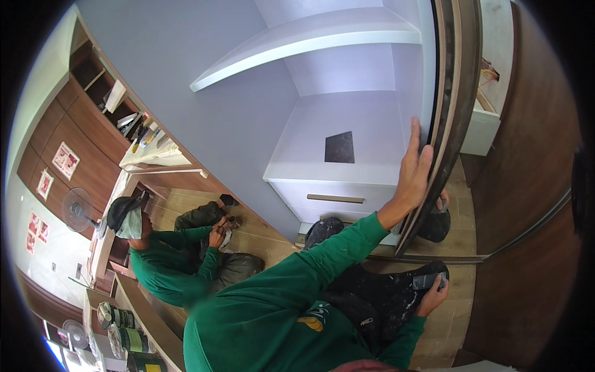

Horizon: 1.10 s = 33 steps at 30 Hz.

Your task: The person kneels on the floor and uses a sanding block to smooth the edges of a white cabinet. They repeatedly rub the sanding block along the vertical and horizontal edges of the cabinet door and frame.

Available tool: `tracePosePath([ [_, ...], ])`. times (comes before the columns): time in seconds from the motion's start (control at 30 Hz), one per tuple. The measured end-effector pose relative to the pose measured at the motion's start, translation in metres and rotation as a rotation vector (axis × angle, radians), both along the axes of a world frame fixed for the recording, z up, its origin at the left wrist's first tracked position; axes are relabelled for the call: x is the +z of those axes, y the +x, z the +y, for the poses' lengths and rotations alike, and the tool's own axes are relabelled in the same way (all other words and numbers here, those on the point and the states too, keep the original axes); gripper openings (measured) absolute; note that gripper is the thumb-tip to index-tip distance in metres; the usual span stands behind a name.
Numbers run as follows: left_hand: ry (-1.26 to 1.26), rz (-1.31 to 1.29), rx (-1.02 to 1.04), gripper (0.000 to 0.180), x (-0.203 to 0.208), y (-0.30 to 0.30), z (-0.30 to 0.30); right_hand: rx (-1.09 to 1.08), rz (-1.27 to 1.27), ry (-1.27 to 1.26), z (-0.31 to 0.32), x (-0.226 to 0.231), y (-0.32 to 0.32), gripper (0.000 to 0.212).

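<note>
My left arm reaches up across the view, and my left hand (411, 177) lies with fingers stretched out against the front edge of a white cabinet (347, 124). Right beside its fingers runs the dark brown frame of a sliding door (451, 99). Lower down, near my knee in black, white-spattered trousers (378, 291), my right hand (433, 299) is closed on a small grey rectangular block (426, 281). Whether it is a sanding block I cannot tell. Inside the cabinet are a shelf (310, 42), a dark four-sided patch (339, 147) and a drawer with a long handle (335, 199).
A co-worker (173, 260) in green sits on the wooden floor (276, 243) at the left, hands together near a shoe. Behind stand fans (79, 209), a cluttered desk (155, 152) and several paint cans (127, 340). Large brown panels (527, 149) rise at the right.
</note>
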<state>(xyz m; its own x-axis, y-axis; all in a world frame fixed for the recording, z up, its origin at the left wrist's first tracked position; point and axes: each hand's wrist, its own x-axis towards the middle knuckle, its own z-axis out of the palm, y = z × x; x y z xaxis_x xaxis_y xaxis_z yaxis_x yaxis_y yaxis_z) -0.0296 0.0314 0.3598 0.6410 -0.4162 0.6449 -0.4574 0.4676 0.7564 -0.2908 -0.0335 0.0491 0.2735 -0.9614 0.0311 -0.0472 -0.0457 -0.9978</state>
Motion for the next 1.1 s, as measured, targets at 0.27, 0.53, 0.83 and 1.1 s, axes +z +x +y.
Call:
tracePosePath([
  [0.27, -0.053, -0.433, 0.122, 0.090, 0.084, 0.035, -0.018, 0.000, -0.037, -0.005, 0.004, -0.003, 0.000, 0.037],
  [0.53, 0.078, -0.324, 0.146, 0.082, 0.003, 0.022, -0.013, -0.003, -0.003, 0.052, 0.002, -0.014, 0.000, 0.043],
  [0.83, 0.271, -0.332, 0.077, 0.071, -0.071, 0.041, 0.005, -0.119, 0.014, -0.044, -0.005, -0.033, -0.001, 0.041],
  [1.1, 0.060, -0.616, 0.265, 0.067, 0.020, 0.093, -0.025, -0.055, 0.053, -0.075, 0.012, -0.001, -0.004, 0.034],
])
